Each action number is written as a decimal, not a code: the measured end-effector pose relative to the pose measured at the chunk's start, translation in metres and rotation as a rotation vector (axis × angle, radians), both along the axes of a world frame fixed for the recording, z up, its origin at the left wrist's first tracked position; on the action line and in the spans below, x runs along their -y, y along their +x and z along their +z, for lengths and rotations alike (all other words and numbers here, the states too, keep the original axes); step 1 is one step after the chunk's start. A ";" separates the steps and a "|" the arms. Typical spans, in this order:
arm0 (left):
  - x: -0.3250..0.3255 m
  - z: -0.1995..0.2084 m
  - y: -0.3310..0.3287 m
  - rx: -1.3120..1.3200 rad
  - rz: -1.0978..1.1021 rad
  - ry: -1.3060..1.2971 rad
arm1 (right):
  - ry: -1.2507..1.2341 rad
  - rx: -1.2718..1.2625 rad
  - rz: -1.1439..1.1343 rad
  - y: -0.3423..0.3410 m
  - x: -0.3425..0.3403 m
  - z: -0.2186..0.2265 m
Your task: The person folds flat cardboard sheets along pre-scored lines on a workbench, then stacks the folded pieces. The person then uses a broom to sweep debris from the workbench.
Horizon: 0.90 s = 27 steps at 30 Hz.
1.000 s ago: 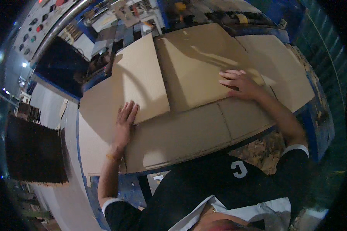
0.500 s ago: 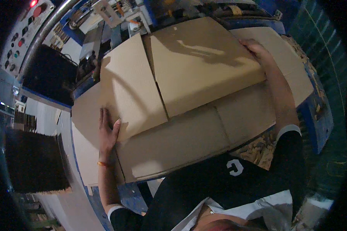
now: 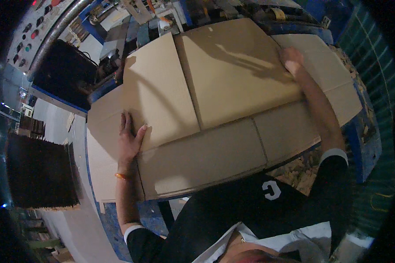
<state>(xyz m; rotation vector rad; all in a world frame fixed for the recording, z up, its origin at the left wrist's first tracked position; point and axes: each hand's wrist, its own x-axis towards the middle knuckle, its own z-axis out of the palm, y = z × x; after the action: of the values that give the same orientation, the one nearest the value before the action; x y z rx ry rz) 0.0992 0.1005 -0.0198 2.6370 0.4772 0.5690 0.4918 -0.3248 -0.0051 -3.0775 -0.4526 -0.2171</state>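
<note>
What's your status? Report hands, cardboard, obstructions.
Left hand spread on left side; right hand on right, grip unclear. Cardboard folded over, slim gap between top panels. Machine just beyond far edge.

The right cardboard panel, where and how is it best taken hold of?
Probably by its right edge, coming from the right, where the right hand is. The right panel lies broad and flat, so its face offers little to pinch, and only a narrow gap parts it from the left panel.
</note>
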 end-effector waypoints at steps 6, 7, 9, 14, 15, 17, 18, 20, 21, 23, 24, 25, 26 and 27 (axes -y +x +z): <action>0.032 0.018 -0.023 0.103 -0.256 0.329 | -0.132 0.074 0.360 -0.116 0.030 -0.002; 0.038 0.018 -0.025 0.084 -0.245 0.331 | -0.089 0.089 0.483 -0.133 0.038 -0.001; 0.046 0.018 -0.022 -0.011 -0.219 0.362 | -0.067 -0.018 0.622 -0.154 0.046 0.003; 0.030 0.019 0.024 0.083 -0.304 0.312 | 0.043 -0.165 0.554 -0.112 0.026 0.008; 0.024 0.018 0.034 0.105 -0.310 0.305 | 0.124 -0.150 0.611 -0.098 0.020 0.005; 0.017 0.018 0.048 0.122 -0.288 0.391 | 0.183 -0.083 0.599 -0.073 0.007 -0.001; 0.014 0.018 0.053 0.089 -0.283 0.465 | 0.225 -0.025 0.604 -0.066 0.003 -0.003; 0.013 0.018 0.054 0.067 -0.244 0.558 | 0.199 0.050 0.578 -0.059 -0.001 -0.007; 0.013 0.017 0.053 0.072 -0.211 0.572 | 0.125 0.034 0.507 -0.059 -0.001 -0.008; 0.015 0.016 0.049 0.094 -0.198 0.527 | 0.103 -0.017 0.497 -0.064 0.000 -0.008; 0.016 0.015 0.048 0.111 -0.222 0.478 | 0.129 -0.025 0.512 -0.067 0.001 -0.008; 0.016 0.015 0.047 0.158 -0.249 0.430 | 0.088 -0.041 0.502 -0.072 0.003 -0.008; 0.015 0.014 0.047 0.119 -0.233 0.472 | 0.105 -0.005 0.541 -0.075 0.004 -0.009; 0.015 0.013 0.046 0.106 -0.218 0.511 | 0.163 0.076 0.604 -0.078 0.005 -0.010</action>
<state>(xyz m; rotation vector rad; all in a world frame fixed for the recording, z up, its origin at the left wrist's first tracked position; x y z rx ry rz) 0.1455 0.0859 -0.0067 3.0572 0.0022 0.8452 0.4133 -0.3300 -0.0148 -2.6269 -1.2553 -0.3280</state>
